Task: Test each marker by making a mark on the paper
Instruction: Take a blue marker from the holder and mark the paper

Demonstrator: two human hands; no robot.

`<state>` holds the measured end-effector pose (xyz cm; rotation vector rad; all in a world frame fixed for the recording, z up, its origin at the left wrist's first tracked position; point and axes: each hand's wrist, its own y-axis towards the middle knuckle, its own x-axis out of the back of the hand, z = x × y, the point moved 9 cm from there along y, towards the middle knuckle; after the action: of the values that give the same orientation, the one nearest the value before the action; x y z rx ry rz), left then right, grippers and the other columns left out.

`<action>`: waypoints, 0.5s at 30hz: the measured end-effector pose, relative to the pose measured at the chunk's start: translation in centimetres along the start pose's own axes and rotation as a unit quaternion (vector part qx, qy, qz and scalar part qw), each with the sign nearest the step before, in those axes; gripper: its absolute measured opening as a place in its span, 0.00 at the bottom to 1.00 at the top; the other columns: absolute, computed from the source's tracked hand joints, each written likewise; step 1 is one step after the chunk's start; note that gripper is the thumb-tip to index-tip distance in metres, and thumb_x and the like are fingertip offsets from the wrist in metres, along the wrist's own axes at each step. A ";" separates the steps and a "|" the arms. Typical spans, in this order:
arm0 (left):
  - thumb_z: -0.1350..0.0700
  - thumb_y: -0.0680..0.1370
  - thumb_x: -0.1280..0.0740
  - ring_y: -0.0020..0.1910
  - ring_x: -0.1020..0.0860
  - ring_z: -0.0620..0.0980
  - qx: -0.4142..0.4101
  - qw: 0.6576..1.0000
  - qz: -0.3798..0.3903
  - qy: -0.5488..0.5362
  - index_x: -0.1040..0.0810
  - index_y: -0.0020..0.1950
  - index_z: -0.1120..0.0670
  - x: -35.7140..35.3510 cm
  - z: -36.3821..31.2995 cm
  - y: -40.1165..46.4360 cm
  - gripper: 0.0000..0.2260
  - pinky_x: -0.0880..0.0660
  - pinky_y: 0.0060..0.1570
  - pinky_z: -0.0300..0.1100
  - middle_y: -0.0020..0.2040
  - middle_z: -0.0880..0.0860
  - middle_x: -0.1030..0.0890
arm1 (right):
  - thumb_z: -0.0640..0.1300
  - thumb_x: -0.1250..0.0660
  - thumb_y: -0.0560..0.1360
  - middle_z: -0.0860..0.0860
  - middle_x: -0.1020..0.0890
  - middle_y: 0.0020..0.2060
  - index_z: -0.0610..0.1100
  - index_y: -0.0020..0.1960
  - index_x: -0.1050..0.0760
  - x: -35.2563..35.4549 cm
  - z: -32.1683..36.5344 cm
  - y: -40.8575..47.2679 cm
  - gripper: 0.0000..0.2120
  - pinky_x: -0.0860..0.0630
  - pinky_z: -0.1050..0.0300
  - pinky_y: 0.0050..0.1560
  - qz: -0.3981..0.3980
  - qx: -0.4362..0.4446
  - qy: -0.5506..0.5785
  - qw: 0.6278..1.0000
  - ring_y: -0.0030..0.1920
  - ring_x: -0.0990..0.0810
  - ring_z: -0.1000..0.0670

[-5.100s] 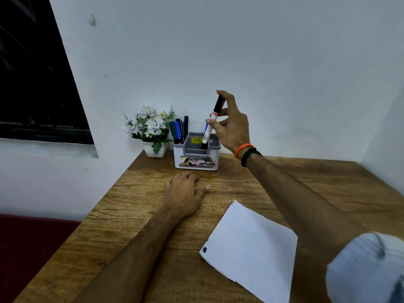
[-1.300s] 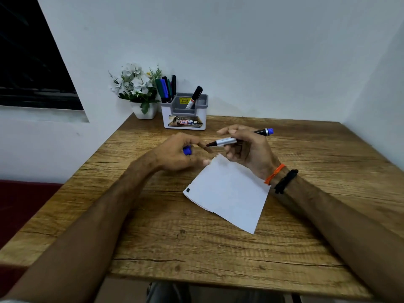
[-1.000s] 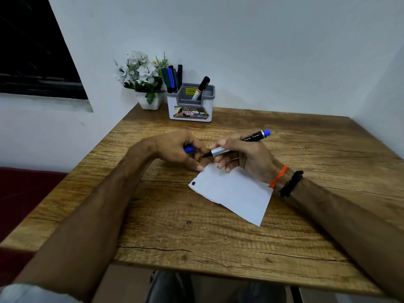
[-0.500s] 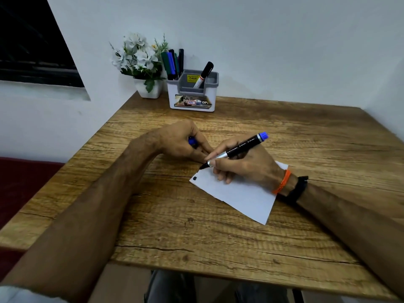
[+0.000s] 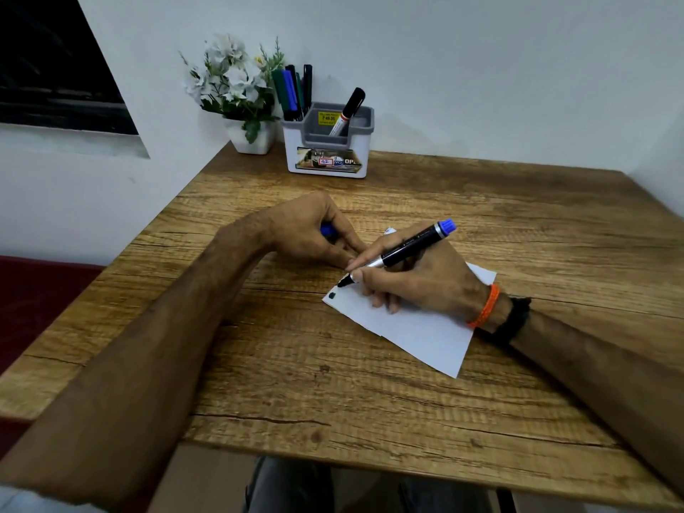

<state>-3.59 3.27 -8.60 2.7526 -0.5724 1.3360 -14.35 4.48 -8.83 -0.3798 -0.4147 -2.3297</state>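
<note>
My right hand (image 5: 418,279) grips an uncapped black marker with a blue end (image 5: 411,253), its tip touching the near-left corner of the white paper (image 5: 425,331). A dark dot (image 5: 332,296) sits on that corner beside the tip. My left hand (image 5: 307,231) rests on the table just left of the paper, curled around the blue cap (image 5: 327,230). At the back stands a grey and white holder (image 5: 325,142); several markers (image 5: 294,92) stand in its left part, and one black-capped marker (image 5: 348,111) leans in its front slot.
A white pot of artificial white flowers (image 5: 240,101) stands left of the holder, against the wall. The wooden table (image 5: 333,383) meets the wall at the back. A dark window (image 5: 48,61) is at the upper left.
My right hand brought the marker tip down to the paper's corner. My left hand stayed beside the paper holding the cap. The view shifted down slightly.
</note>
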 end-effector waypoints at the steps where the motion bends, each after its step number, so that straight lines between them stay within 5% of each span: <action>1: 0.60 0.72 0.26 0.47 0.19 0.44 -0.001 1.000 -0.001 -0.001 0.17 0.50 0.44 0.0 0.0 0.0 0.12 0.22 0.55 0.44 0.48 0.47 0.15 | 0.36 0.27 0.73 0.40 0.16 0.32 0.34 0.48 0.17 0.0 0.0 0.0 0.05 0.22 0.59 0.26 0.001 0.001 -0.004 1.000 0.28 0.17 0.48; 7: 0.59 0.72 0.26 0.42 0.21 0.37 0.001 1.000 0.003 -0.003 0.18 0.48 0.42 -0.1 -0.1 -0.1 0.12 0.24 0.49 0.39 0.45 0.43 0.16 | 0.37 0.27 0.73 0.42 0.16 0.32 0.35 0.48 0.17 0.1 -0.1 0.1 0.05 0.22 0.58 0.26 -0.002 -0.003 -0.016 1.000 0.27 0.18 0.50; 15: 0.60 0.72 0.27 0.46 0.20 0.47 0.007 1.000 0.004 0.007 0.18 0.50 0.44 -0.1 -0.1 -0.2 0.12 0.22 0.55 0.47 0.48 0.51 0.15 | 0.35 0.27 0.74 0.42 0.16 0.32 0.33 0.47 0.17 0.0 0.1 0.0 0.05 0.23 0.61 0.25 -0.002 -0.002 -0.010 1.000 0.26 0.19 0.53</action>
<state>-3.68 3.46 -8.53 2.7529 -0.5752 1.3647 -14.35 4.52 -8.74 -0.4038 -0.4216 -2.3324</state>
